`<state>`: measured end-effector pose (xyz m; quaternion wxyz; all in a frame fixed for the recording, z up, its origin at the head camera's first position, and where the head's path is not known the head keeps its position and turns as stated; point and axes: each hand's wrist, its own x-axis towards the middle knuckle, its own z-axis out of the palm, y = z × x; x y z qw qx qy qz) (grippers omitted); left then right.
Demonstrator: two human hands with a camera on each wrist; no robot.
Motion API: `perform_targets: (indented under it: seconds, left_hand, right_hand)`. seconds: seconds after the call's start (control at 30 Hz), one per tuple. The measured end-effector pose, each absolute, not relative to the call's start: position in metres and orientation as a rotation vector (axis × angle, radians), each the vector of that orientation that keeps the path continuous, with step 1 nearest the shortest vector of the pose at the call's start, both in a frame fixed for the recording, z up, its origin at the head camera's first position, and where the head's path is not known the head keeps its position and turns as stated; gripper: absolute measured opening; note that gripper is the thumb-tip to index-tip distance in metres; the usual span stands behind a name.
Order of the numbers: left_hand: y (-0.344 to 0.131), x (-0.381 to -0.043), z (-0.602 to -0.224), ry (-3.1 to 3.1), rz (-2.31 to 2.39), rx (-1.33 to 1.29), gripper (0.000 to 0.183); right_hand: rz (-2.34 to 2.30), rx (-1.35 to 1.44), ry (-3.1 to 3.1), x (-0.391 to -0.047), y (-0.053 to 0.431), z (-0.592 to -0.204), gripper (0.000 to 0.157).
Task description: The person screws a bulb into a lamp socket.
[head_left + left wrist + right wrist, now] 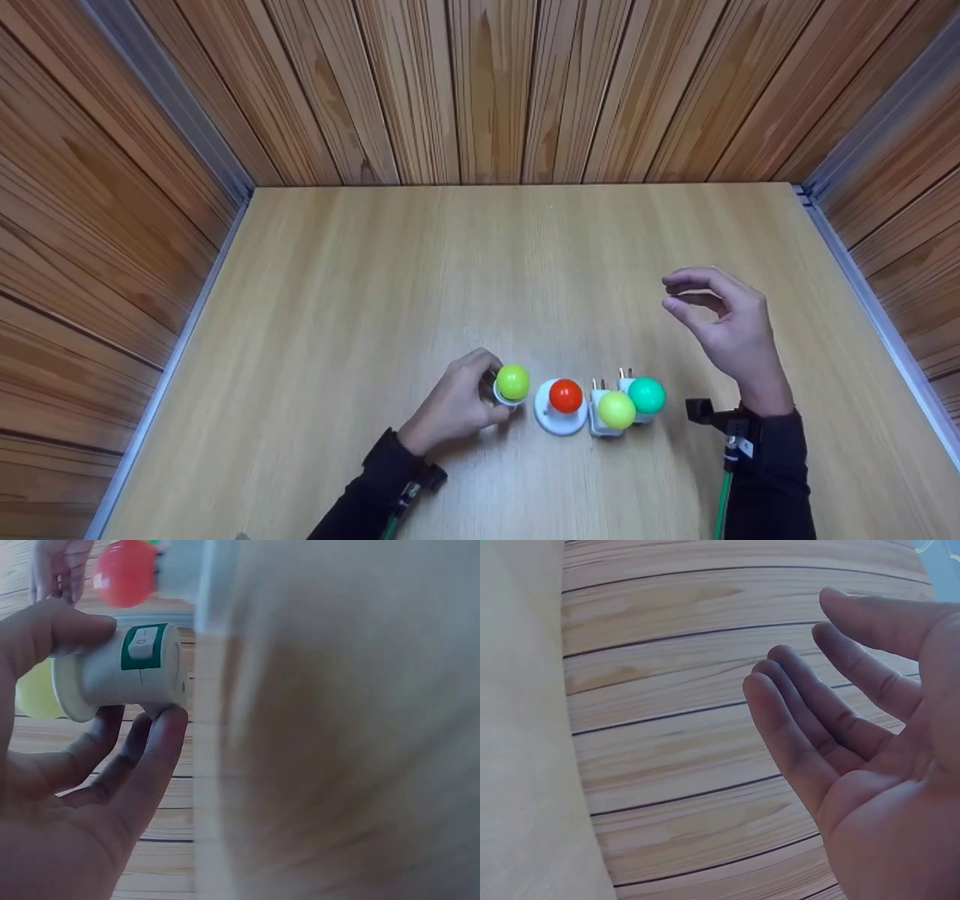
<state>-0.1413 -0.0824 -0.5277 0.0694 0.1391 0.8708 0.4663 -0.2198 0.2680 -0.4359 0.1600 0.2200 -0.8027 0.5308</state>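
My left hand (459,405) grips a white lamp holder (112,679) between thumb and fingers. A rocker switch with a green surround (142,647) shows on the holder's side. Screwed into its end is a yellow-green bulb (513,382), which faces up in the head view. Just to its right, a red bulb (565,395) stands in a round white base (559,427) on the table. My right hand (729,330) is raised over the right part of the table, fingers loosely bent and holding nothing.
Right of the red bulb sit two white plug-in lamp holders with metal prongs, one with a yellow bulb (616,409), the other with a green bulb (646,395). Wood-panelled walls (491,90) bound the tabletop (420,270) at the back and sides.
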Motion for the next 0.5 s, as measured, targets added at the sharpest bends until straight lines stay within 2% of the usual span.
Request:
perform_targets:
  seconds: [0.5]
  left_hand:
    - [-0.0788,-0.1388,-0.5344,2.63,1.235,0.456,0.041]
  right_hand:
    - [1.493,0.561,-2.333,-0.2224,0.2736,-0.4374,0.029]
